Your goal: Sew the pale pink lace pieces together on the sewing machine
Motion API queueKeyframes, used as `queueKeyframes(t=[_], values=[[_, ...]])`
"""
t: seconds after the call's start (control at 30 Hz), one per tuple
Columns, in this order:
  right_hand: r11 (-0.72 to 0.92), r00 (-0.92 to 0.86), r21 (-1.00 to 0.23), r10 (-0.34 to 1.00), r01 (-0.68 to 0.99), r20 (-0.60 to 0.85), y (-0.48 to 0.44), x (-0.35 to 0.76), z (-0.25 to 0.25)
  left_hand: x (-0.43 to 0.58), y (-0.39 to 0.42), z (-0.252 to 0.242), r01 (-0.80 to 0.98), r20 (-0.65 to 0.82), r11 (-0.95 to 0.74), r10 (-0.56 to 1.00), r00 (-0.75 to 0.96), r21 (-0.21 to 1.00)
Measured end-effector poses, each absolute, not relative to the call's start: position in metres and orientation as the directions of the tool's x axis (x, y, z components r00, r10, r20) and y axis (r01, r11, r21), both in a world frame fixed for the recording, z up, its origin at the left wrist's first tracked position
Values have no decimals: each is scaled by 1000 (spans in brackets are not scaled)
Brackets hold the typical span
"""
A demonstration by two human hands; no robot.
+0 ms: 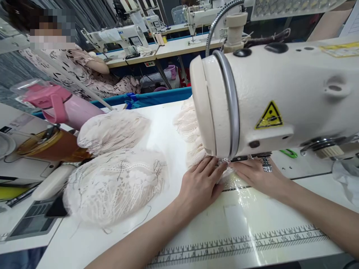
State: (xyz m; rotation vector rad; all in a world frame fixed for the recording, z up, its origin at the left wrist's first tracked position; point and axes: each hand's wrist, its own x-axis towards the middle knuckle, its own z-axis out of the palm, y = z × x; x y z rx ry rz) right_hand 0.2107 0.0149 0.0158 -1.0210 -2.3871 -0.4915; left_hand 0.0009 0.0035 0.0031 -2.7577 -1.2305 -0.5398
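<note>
A sewing machine (269, 97) with a cream head stands over the white table. Pale lace fabric (190, 130) lies behind and under its head, and a narrow lace edge shows between my hands. My left hand (203, 179) rests on this fabric left of the needle area, fingers stretched out and lying flat. From the right, my right hand (256, 173) reaches under the head, its fingers pressed together at the lace edge. The machine's end cover and presser parts hide the needle and some of the right fingers.
Two lace bundles (114, 190) with loose threads lie left. Beyond them are a pink bottle (67, 104) and an amber container (53, 144). A printed ruler (224, 248) runs along the front edge. Green snips (288, 153) lie right. A person (75, 67) sits behind, near other sewing machines (120, 37).
</note>
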Motion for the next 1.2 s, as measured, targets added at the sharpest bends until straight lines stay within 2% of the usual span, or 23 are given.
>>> queueKeyframes(t=[0.1, 0.23, 0.3, 0.43, 0.63, 0.73, 0.87, 1.2], values=[[654, -604, 135, 573, 744, 554, 15, 211, 15, 1, 5, 2, 726, 363, -686, 691, 625, 56], [618, -633, 263, 513, 741, 580, 14, 212, 10, 1, 5, 1, 602, 437, -799, 541, 718, 0], [645, -670, 287, 487, 709, 560, 14, 213, 7, 1, 5, 0, 566, 452, -824, 507, 734, 5], [721, -727, 248, 485, 647, 486, 12, 213, 3, -1, 3, 1, 586, 459, -809, 538, 707, 45], [733, -729, 179, 556, 656, 400, 7, 206, 2, -7, 3, 1, 632, 411, -766, 617, 671, 117], [737, -712, 159, 538, 657, 451, 6, 201, 3, -8, 3, 1, 645, 394, -750, 643, 657, 150], [799, -701, 108, 443, 591, 559, 6, 195, 3, -7, 3, 1, 659, 392, -735, 660, 641, 160], [813, -677, 24, 468, 582, 569, 7, 197, -6, -9, 3, -4, 684, 368, -725, 658, 656, 77]])
